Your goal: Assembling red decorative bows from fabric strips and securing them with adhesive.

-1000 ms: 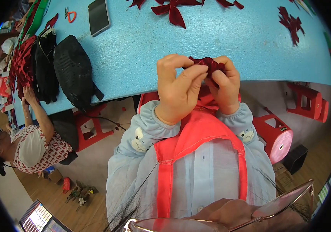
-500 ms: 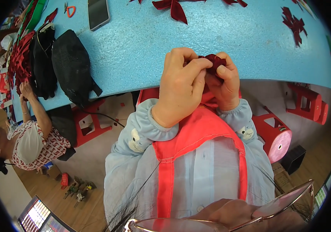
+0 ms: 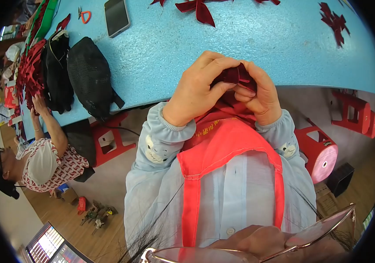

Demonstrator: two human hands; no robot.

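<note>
A dark red velvet ribbon piece (image 3: 243, 74) is held between both hands just in front of the table's near edge. My left hand (image 3: 199, 85) closes on its left side, thumb below and fingers bent over the top. My right hand (image 3: 264, 93) grips the right side, with the fingers curled behind and under it. The ribbon is folded, and its left part is hidden by the left fingers. Below the hands lies my red apron (image 3: 227, 136). Further off on the table is a dark red ribbon bow (image 3: 199, 9), and another dark red ribbon piece (image 3: 335, 24) lies at the far right.
On the blue table (image 3: 161, 57) are a black mesh bag (image 3: 89, 72), a black pouch (image 3: 58, 70), a phone (image 3: 117, 17) and orange-handled snips (image 3: 85, 16). A co-worker (image 3: 47, 162) handles a red ribbon heap (image 3: 32, 68) at left. Red stools (image 3: 312, 147) stand below the table.
My fingers have shifted on the ribbon. Its folds have opened wider, and the left thumb now lies beneath it. The whole view has moved slightly.
</note>
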